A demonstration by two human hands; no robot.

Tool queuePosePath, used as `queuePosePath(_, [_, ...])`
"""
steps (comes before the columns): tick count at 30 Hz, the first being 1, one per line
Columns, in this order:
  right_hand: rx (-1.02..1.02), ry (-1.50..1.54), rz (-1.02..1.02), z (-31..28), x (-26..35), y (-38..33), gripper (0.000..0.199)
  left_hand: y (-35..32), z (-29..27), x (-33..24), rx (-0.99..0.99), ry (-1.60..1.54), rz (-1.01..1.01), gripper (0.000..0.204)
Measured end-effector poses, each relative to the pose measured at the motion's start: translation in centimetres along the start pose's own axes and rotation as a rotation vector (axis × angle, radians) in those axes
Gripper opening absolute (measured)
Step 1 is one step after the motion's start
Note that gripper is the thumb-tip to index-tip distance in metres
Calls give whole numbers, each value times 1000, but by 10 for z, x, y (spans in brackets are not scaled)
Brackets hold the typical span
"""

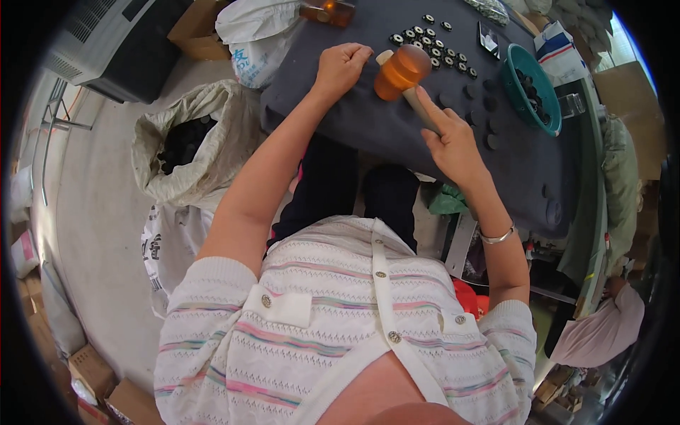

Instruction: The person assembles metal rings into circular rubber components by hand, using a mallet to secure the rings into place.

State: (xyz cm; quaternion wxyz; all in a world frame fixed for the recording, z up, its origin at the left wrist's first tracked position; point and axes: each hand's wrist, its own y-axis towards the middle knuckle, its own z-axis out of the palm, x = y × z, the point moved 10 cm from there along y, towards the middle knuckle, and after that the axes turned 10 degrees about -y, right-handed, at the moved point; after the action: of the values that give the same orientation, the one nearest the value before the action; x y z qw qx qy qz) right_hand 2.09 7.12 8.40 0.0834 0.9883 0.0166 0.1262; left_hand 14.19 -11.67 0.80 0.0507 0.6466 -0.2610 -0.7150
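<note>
My right hand point(455, 145) is wrapped round the light wooden handle of a mallet point(401, 73), its index finger stretched along the handle. The mallet has a translucent orange head, held above the dark-covered table point(340, 120). Left of the head, my left hand point(341, 71) is closed, thumb and fingertips pressed together; whatever it may hold is hidden. Beyond the mallet lie several small black round parts with pale centres point(418, 42). Plain black discs point(489, 104) are scattered on the table, right of the mallet and partly behind my right hand.
A teal basin point(511, 74) of black pieces stands at the table's right, beside a clear jar point(572, 105) and a phone point(489, 40). An open white woven sack point(223, 152) of black pieces stands on the left floor. Another person's pink sleeve point(602, 329) shows at right.
</note>
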Motion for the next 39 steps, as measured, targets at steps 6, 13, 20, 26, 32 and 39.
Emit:
queuePosePath(6, [-213,142,-118,-35,11,2,71,5,0,-3,5,4,11,26])
queuePosePath(13, [-47,107,-32,-4,-3,11,70,0,2,1,30,59,72,25])
queuePosePath(20, [-69,54,33,5,-7,5,70,-1,4,-2,27,60,52,23])
queuePosePath(26, [-45,33,51,0,-4,3,73,5,5,-4,34,114,76,23])
queuePosePath(32, [-213,111,20,-49,-17,-17,74,5,1,3,-2,70,24,24])
queuePosePath(39, [-38,31,132,-9,-41,-23,69,-3,6,-1,26,124,49,24])
